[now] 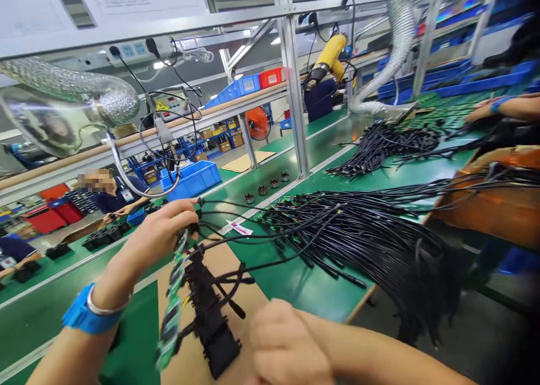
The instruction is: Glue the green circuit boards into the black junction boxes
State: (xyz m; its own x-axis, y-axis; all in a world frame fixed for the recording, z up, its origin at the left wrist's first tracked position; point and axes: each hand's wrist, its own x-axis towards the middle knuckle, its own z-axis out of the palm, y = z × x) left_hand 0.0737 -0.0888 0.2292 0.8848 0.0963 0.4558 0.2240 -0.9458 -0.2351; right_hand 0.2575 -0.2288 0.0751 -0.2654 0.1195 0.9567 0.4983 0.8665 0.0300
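The workshop is filled with racks and green-topped workstations, and a blue bin (202,177) is set beyond the near bench (320,298). At the left, a blue strap (90,312) is worn at the wrist of the left hand (158,233), which is held above the left part of a cardboard sheet (196,368), back uppermost and forearm slanted up from the bottom edge. Its fingertips are drawn together, and the upper end of a green circuit-board strip (171,312) appears to be pinched there, though blur hides the exact grip. The strip is hung aslant, just left of a black housing (211,317) laid on the cardboard. Black leads (253,237) are stretched rightward from beside the fingers; if they were snagged in the cable bundle (358,233), their joints could be strained or the strip pulled loose. Right of the housing, the right hand (284,343) is curled in, knuckles up, its forearm angled across the bench's near corner; whether anything is held cannot be told. The bundle is draped over the bench's right edge and could be dragged down by its own weight. At the far right, another person's hand (481,111) is seen near a second cable pile (379,143).
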